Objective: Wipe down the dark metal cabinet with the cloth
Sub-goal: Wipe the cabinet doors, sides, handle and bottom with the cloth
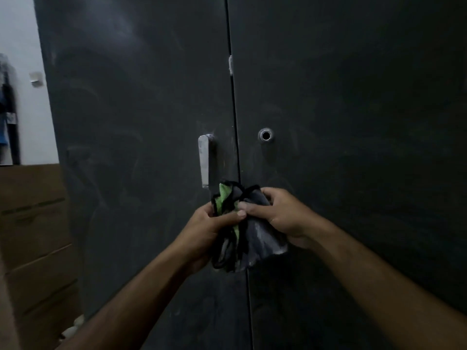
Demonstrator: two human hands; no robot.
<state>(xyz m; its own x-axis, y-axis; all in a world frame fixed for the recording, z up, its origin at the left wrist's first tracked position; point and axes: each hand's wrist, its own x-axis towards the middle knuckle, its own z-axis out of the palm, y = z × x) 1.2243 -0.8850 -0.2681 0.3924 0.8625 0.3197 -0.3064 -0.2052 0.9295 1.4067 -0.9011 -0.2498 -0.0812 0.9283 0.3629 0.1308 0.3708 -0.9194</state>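
The dark metal cabinet (328, 97) fills the view, its two doors meeting at a vertical seam in the middle. A silver handle (203, 161) sits on the left door and a round keyhole (265, 135) on the right door. A bunched grey cloth (255, 236) with green patches and black edging hangs in front of the seam, just below the handle. My left hand (209, 228) grips the cloth's left side with the thumb across it. My right hand (280, 213) holds its right side, fingers curled over the top.
Stacked brown cardboard boxes (32, 236) stand to the left of the cabinet. Behind them is a white wall (25, 34) with dark items hanging at the far left edge. Something pale lies on the floor at the lower left (73, 329).
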